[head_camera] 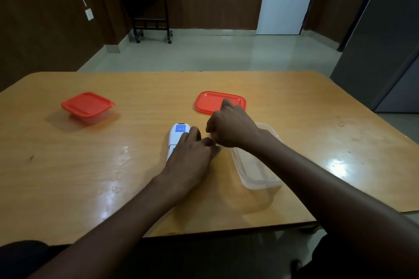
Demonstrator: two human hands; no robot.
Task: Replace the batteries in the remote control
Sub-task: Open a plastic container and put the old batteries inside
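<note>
remote control [178, 137] lies on table [90, 165], left hand [190, 158] resting on it.

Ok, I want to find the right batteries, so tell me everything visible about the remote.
The remote is white plastic, long and slim, lying flat on the wooden table, far end pointing away. A blue label sits near that end. The left hand rests on it, covering its near half; batteries aren't visible.

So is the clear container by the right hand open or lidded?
Open: the clear container has no lid on; a loose red lid lies on the table beyond it.
</note>
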